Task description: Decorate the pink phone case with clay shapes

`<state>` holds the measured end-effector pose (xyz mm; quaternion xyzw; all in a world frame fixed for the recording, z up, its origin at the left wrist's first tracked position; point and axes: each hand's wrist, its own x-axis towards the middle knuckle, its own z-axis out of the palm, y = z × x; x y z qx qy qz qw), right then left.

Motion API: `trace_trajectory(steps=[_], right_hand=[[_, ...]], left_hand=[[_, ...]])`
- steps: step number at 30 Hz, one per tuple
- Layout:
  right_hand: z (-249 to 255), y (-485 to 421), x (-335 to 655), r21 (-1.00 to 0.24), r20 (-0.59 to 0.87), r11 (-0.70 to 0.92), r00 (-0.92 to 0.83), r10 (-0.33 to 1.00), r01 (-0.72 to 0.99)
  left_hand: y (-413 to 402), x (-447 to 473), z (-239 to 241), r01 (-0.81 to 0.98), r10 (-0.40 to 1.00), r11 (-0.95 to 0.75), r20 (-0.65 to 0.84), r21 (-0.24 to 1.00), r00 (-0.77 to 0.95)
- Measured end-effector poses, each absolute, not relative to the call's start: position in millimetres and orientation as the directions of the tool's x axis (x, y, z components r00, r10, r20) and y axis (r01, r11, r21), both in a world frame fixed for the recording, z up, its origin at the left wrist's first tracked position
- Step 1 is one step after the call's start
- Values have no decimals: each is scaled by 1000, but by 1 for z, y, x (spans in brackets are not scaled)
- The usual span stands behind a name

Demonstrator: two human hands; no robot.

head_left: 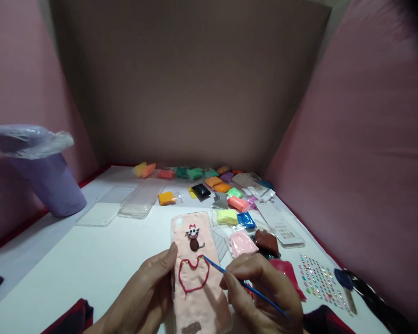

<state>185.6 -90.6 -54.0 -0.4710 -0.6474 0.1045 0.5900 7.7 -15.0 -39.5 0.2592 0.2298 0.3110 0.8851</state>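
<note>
My left hand (144, 287) is closed around the left edge of a phone case (211, 239) covered in pale pink clay, tilted up before me. A small clay cat (194, 244) with a brown body and red bow sits on its upper part. Below the cat runs a dark pink clay heart outline (179, 276) with tiny yellowish specks along its top. My right hand (264, 287) pinches a thin blue stick-like tool (268, 301). Its tip is at the heart's upper right curve; whether it touches the clay I cannot tell. A brownish patch (191, 328) shows near the case's lower end.
Several clay packets lie behind and right, including yellow (227, 217), blue (245, 220) and pink (243, 243) ones. Clear phone cases (139, 199) lie back left, near a purple tumbler (52, 181). A gem sticker sheet (320, 278) and scissors (372, 297) lie right. Pink walls flank the table.
</note>
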Motion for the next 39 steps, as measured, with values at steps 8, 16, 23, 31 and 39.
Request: trace_trajectory(steps=[8,16,23,31,39], right_hand=[[-61,-90,193,-676,638,495,97,764,546],[-59,-89,187,-643,673,484,136,727,593],[-54,-86,188,-493,766,544,42,642,679],[-46,-82,188,-370,844,604,-17,536,706],[-44,-85,187,-375,839,547,22,544,748]], left_hand=[[-17,11,-30,-411,645,670,-210,618,735],[-17,10,-29,-406,658,654,-214,638,722],[-16,10,-35,-417,675,638,-211,647,707],[-16,10,-37,-419,665,642,-193,642,722],[-17,11,-27,-419,661,637,-180,647,728]])
